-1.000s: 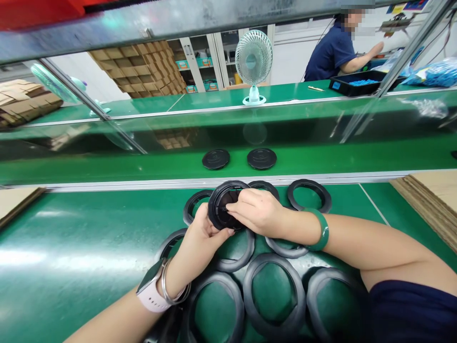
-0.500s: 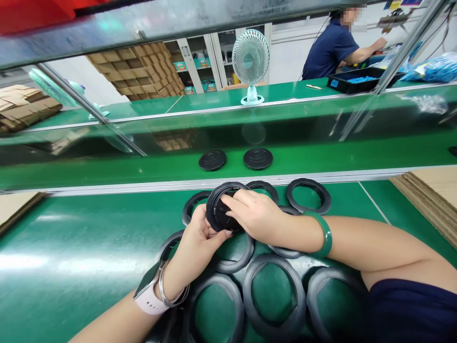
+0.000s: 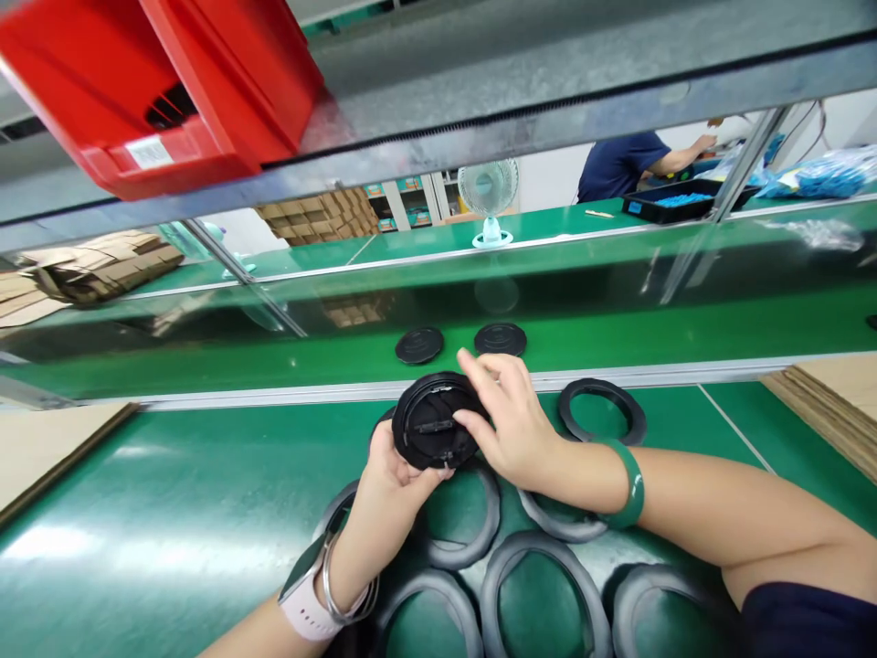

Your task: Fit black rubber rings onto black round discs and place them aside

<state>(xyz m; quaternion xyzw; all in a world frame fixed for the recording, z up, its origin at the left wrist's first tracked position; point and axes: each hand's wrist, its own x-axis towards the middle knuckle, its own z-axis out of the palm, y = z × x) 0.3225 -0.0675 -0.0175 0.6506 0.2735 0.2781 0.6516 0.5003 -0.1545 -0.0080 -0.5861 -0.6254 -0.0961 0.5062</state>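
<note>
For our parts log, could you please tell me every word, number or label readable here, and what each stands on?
White label on the red plastic crate: too blurred to read.
Embossed marks on the round black discs: too small to read.
Blue label on the black tray: too small to read.

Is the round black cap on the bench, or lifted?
Lifted: the black cap rests on the left hand, the right hand at its rim.

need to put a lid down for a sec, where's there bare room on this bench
The widest free patch is the green mat left of the left hand and black rings. A smaller one lies right of the far ring. Around the right hand and the lid, rings crowd together.
</note>
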